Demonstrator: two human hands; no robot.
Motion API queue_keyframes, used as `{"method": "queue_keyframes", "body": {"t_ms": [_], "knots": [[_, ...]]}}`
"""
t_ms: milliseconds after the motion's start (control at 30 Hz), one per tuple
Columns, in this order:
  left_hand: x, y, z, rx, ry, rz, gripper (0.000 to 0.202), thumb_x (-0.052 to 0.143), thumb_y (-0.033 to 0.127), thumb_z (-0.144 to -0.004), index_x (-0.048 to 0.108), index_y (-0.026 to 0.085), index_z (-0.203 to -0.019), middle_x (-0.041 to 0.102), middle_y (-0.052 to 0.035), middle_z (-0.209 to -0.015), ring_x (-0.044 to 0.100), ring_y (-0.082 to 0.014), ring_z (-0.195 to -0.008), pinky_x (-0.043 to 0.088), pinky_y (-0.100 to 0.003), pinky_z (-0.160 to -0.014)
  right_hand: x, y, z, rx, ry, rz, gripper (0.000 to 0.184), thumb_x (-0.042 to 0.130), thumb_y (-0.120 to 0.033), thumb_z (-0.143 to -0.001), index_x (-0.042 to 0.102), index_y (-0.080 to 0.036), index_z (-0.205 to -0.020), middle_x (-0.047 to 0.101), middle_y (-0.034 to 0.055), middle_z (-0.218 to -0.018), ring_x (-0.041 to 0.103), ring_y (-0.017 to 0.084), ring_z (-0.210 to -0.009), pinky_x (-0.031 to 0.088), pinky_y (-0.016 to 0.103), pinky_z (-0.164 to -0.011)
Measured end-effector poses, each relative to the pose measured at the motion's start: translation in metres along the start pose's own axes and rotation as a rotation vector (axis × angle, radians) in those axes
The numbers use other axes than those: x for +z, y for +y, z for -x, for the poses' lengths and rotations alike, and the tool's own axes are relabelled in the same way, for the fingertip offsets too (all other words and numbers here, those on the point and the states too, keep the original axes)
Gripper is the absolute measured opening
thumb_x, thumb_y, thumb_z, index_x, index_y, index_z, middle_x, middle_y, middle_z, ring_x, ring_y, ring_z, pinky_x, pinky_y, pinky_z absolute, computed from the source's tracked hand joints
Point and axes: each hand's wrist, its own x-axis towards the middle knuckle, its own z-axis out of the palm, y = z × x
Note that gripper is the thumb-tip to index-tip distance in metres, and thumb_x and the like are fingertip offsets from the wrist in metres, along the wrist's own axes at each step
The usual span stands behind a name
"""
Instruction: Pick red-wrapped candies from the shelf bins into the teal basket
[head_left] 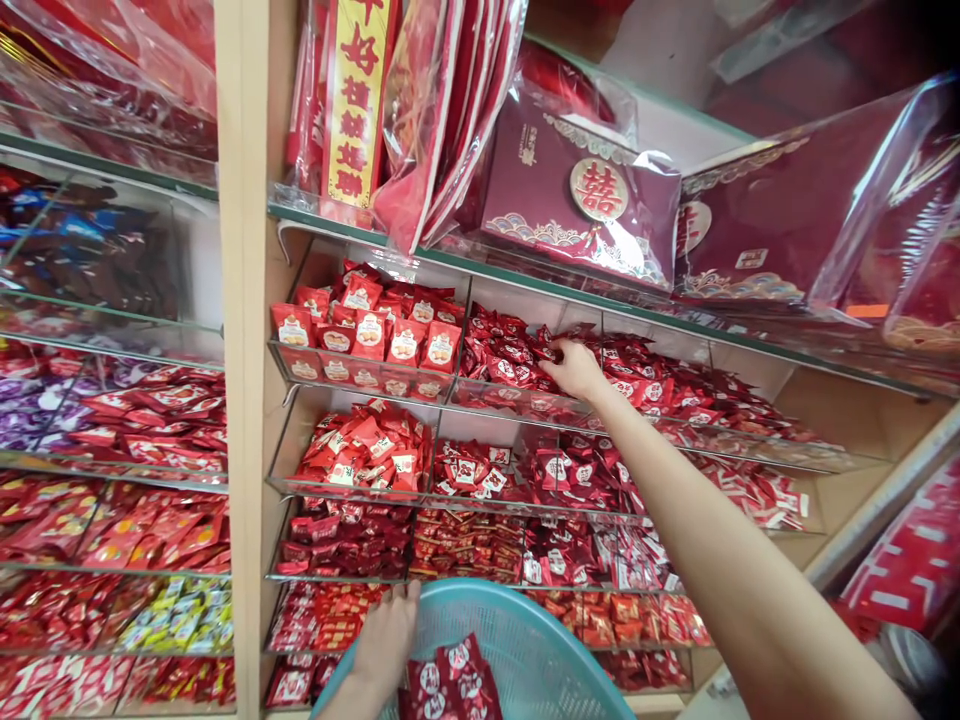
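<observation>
Glass shelves (525, 279) bear red packets (510, 368), left grip (391, 625) clasping a basket (551, 640), right grip (576, 370) of unclear hold.

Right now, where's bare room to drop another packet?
Bare mesh in the teal basket, between the dark-red packets and its right rim. Crowded: heaped bins around the right hand; the left hand covers the basket's left rim.

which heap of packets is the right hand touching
The red heap on the same tier as, and just right of, the upright white-labelled packets; the right hand is at no other.
</observation>
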Motion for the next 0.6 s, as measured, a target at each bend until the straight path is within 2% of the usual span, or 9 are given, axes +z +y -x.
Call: {"method": "queue_keyframes", "body": {"t_ms": [133, 233, 333, 467, 600], "knots": [[-0.006, -0.001, 0.003, -0.007, -0.021, 0.004, 0.05, 0.029, -0.003, -0.081, 0.047, 0.012, -0.126, 0.062, -0.0167, -0.109, 0.062, -0.0225, -0.098, 0.052, -0.036, -0.081, 0.001, 0.007, 0.002, -0.003, -0.007, -0.141, 0.036, 0.061, -0.024, -0.07, 0.056, -0.015, -0.104, 0.065, 0.0069, -0.088, 0.059, 0.019, -0.075, 0.045, 0.03, -0.073], [-0.007, 0.0, 0.004, -0.004, -0.025, 0.014, 0.05, 0.029, -0.002, -0.081, 0.048, 0.013, -0.125, 0.062, -0.0169, -0.11, 0.062, -0.022, -0.1, 0.052, -0.035, -0.082, 0.003, 0.009, 0.002, -0.019, -0.006, -0.2, 0.044, 0.064, -0.024, -0.067, 0.052, -0.015, -0.108, 0.064, 0.007, -0.092, 0.059, 0.019, -0.077, 0.045, 0.03, -0.074], [-0.004, 0.0, 0.003, -0.003, -0.027, 0.012, 0.051, 0.03, -0.003, -0.081, 0.045, 0.012, -0.128, 0.06, -0.0184, -0.113, 0.06, -0.0228, -0.103, 0.051, -0.036, -0.084, 0.005, 0.01, 0.003, -0.065, 0.022, -0.146, 0.053, 0.064, -0.024, -0.067, 0.048, -0.014, -0.116, 0.062, 0.0101, -0.098, 0.059, 0.023, -0.086, 0.045, 0.034, -0.079], [-0.003, 0.001, 0.001, -0.004, -0.032, 0.026, 0.05, 0.031, -0.002, -0.081, 0.046, 0.011, -0.127, 0.061, -0.018, -0.111, 0.06, -0.0227, -0.101, 0.051, -0.036, -0.084, 0.004, 0.009, 0.007, -0.119, 0.112, -0.046, 0.057, 0.063, -0.025, -0.068, 0.045, -0.011, -0.12, 0.055, 0.017, -0.108, 0.054, 0.029, -0.099, 0.044, 0.039, -0.082], [-0.008, 0.002, 0.001, -0.012, -0.035, 0.029, 0.046, 0.032, 0.001, -0.082, 0.047, 0.013, -0.124, 0.061, -0.0176, -0.11, 0.061, -0.0224, -0.1, 0.05, -0.036, -0.082, -0.004, 0.007, 0.012, -0.113, 0.256, -0.111, 0.045, 0.062, -0.028, -0.07, 0.049, -0.012, -0.11, 0.055, 0.0146, -0.1, 0.057, 0.025, -0.081, 0.046, 0.041, -0.077]]}}
